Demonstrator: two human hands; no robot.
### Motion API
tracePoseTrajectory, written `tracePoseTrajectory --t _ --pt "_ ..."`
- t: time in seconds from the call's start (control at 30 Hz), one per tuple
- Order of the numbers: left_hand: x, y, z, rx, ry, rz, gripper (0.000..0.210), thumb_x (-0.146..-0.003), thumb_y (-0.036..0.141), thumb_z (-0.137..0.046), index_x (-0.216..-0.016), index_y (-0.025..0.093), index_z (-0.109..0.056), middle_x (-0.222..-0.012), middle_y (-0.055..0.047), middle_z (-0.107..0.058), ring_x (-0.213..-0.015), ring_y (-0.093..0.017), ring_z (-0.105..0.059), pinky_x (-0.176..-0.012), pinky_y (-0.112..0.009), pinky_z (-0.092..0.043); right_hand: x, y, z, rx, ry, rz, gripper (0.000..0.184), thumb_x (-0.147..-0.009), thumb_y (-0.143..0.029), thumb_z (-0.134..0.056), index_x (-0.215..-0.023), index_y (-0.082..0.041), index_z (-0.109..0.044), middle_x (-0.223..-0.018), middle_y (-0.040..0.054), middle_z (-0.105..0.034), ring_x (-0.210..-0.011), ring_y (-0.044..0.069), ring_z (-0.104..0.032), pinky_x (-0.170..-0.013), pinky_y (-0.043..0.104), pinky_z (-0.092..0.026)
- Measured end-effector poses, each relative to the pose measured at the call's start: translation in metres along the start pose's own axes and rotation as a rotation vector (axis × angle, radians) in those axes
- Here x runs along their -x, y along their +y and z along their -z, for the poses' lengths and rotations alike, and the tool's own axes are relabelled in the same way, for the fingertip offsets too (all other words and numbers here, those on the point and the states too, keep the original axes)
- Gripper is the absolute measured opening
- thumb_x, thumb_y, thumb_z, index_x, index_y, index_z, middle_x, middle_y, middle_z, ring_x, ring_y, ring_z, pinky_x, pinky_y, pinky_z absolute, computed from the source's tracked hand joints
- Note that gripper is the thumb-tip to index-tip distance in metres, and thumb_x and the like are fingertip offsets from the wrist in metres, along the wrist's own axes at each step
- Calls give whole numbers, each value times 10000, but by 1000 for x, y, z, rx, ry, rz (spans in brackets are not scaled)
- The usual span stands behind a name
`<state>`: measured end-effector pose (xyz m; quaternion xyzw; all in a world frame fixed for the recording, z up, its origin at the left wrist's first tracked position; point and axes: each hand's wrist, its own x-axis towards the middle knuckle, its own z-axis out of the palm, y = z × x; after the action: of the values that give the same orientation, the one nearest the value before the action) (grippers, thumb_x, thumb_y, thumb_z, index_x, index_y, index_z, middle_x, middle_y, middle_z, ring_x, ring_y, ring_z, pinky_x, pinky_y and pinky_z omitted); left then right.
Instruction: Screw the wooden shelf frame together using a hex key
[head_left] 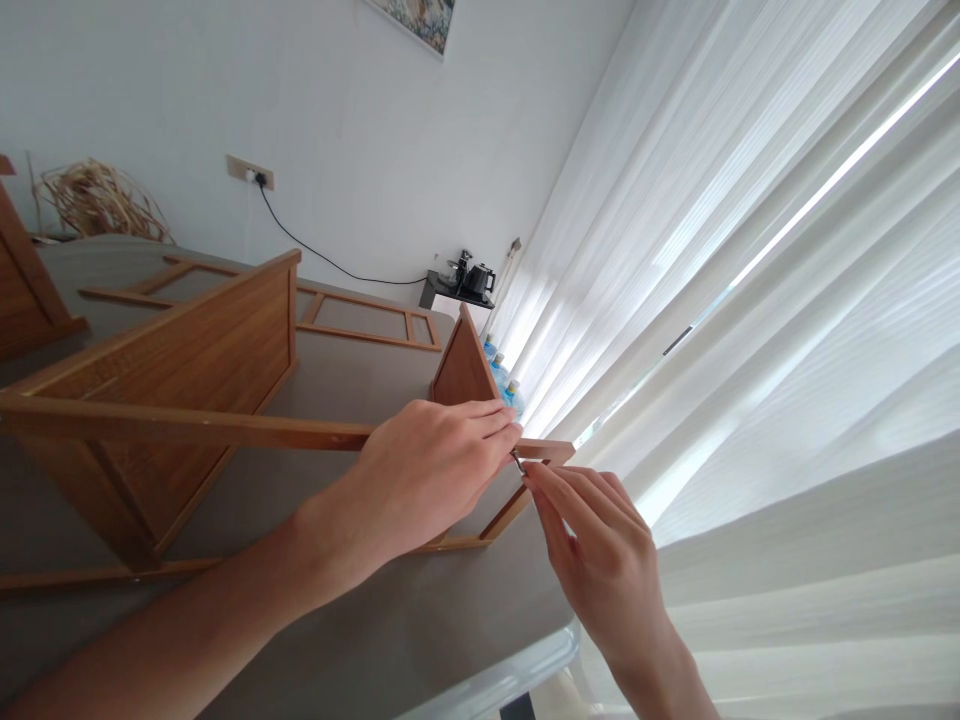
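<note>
A wooden frame with panels (247, 429) stands on a grey table (517, 590), its long top rail running across the view. My left hand (435, 460) is closed over that rail near its right end, fingers together. A thin, shiny metal piece (518, 462) is pinched between the thumb and fingertips of my right hand (600, 530). Its far end meets the rail beside my left fingertips; whether it is a screw or a small key, I cannot tell. A panel (469, 365) rises just behind my left hand, and a larger slatted panel (187, 390) is at the left.
Flat ladder-like wooden frames (367, 320) lie farther back on the table. Another wooden panel (26, 280) is at the far left, near dry straw-like strands (105, 200). A black kettle (480, 280) stands beyond the table. Water bottles (511, 392) and white curtains (750, 300) are at the right.
</note>
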<state>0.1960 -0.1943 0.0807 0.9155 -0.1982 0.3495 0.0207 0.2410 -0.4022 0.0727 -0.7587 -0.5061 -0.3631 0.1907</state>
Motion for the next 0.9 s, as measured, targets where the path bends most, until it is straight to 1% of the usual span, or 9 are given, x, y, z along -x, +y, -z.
tracePoseTrajectory --t 0.17,0.3,0.43,0.53,0.67,0.8,0.9 --pt "0 -1 2 -4 10 -11 311 -977 141 -496 -1237 183 -662 -1349 -17 -675 -1260 -163 -631 -894 -289 -619 3 -6 -10 -17 42 -48 234 -920 -43 -619 -1107 -177 -658 -875 39 -730 -778 142 -661 -721 297 -486" --pt "0 -1 2 1 21 -7 297 -977 147 -504 -1223 188 -664 -1335 -10 -684 -1248 -162 -639 -897 -299 -620 5 -9 -12 -6 68 -75 235 -921 -32 -604 -1097 -176 -660 -858 35 -719 -750 136 -649 -718 293 -487" --pt "0 -1 -1 7 28 -12 297 -994 162 -486 -1229 188 -666 -1328 -13 -688 -1252 -161 -636 -911 -296 -613 9 -7 -9 14 87 -44 289 -907 -10 -606 -1140 -174 -653 -934 57 -726 -832 154 -664 -757 306 -494" --pt "0 -1 -1 11 32 -8 305 -1000 168 -481 -1248 185 -657 -1329 -10 -688 -1248 -153 -638 -924 -296 -610 12 -3 -6 50 61 -8 356 -893 13 -611 -1198 -168 -643 -1012 77 -733 -931 182 -665 -797 328 -492" --pt "0 -1 -1 10 24 -6 293 -991 167 -496 -1233 185 -660 -1329 -10 -688 -1247 -157 -638 -921 -298 -611 11 3 -3 77 19 16 420 -876 53 -595 -1235 -160 -636 -1078 87 -730 -976 195 -658 -815 342 -485" --pt "1 -1 -1 9 23 -11 298 -990 165 -498 -1241 186 -656 -1335 -14 -684 -1249 -156 -637 -927 -298 -610 6 4 1 119 -12 51 411 -886 45 -591 -1244 -150 -642 -1111 98 -730 -1012 213 -661 -824 353 -482" --pt "1 -1 -1 6 28 -8 302 -989 167 -502 -1249 184 -654 -1342 -21 -680 -1249 -159 -638 -919 -290 -610 -2 3 9 184 -47 121 367 -917 7 -581 -1249 -136 -644 -1150 111 -728 -1074 235 -658 -856 372 -481"
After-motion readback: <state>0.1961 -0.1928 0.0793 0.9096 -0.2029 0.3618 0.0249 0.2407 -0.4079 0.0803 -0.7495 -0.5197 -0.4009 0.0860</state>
